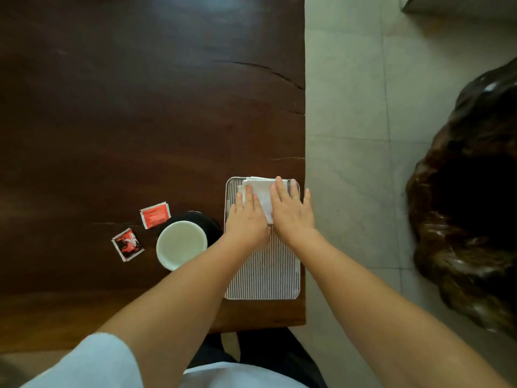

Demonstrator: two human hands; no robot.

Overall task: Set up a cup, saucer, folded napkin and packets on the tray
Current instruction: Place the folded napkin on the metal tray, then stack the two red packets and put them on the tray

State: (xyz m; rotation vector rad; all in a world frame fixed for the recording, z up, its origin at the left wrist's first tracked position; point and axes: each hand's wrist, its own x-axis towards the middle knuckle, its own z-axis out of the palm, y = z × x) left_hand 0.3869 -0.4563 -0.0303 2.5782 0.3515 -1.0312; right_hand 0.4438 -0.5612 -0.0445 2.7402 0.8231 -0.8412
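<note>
Both hands, left (246,219) and right (291,211), lay flat with open grip, pressing the white napkin (261,193) at the tray's (263,275) twelve-o'clock end, while cup (181,245), saucer (208,222) and two packets (155,215) sat on the counter (112,107) toward nine o'clock.

Both hands (268,214) flat on napkin (261,193)
</note>
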